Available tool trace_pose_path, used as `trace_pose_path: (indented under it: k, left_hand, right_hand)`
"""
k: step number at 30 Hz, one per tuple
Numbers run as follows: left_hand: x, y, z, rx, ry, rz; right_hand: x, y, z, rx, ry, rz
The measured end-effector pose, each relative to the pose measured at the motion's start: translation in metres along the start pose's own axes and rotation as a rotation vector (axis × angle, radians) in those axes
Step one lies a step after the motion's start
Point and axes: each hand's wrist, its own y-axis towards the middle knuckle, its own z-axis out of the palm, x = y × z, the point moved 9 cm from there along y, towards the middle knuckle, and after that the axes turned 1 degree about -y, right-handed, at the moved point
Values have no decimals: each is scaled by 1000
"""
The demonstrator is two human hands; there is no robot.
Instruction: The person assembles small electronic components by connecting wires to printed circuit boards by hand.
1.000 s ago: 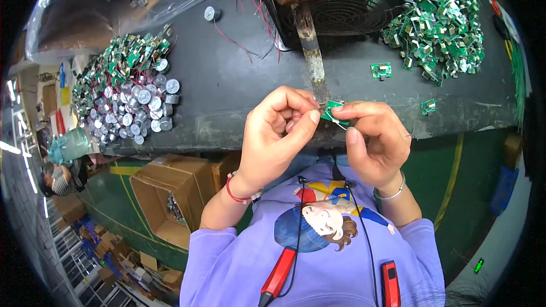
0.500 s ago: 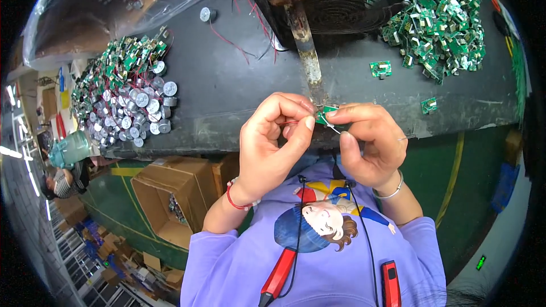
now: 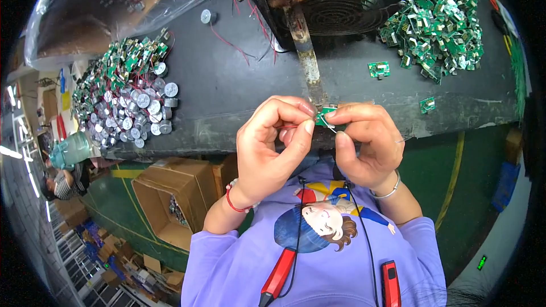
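Close to the bench's front edge, my left hand [image 3: 270, 145] pinches a thin red wire [image 3: 289, 127] beside a small green circuit board [image 3: 325, 117]. My right hand [image 3: 369, 145] is closed on a thin silvery wire, which looks like solder wire [image 3: 331, 128], slanting to the board, and its forefinger touches the board's right side. Just above, the tip of a fixed soldering iron [image 3: 309, 59] reaches down to the board. Whether the tip touches it is hard to see, and my fingertips hide part of the board.
Green circuit boards lie in a large pile [image 3: 438, 23] at the back right, with loose boards [image 3: 379, 69] nearer. At left are silver round parts [image 3: 142, 101] with wired boards behind. A black fan [image 3: 341, 11] stands behind the iron. An open cardboard box [image 3: 170, 193] sits below the bench.
Both hands and the board have shifted very slightly, the left hand a little to the left. The grip on the wires looks the same.
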Motion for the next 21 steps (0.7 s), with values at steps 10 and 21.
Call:
trace_pose_path:
  k: [10,21]
  left_hand:
    - [-45,4,-62,-122,562,190]
    - [-68,95,-85,35,1350,658]
  right_hand:
    - [-28,-30,-16,-77,144,148]
    - [-4,-38,-1,74,170,125]
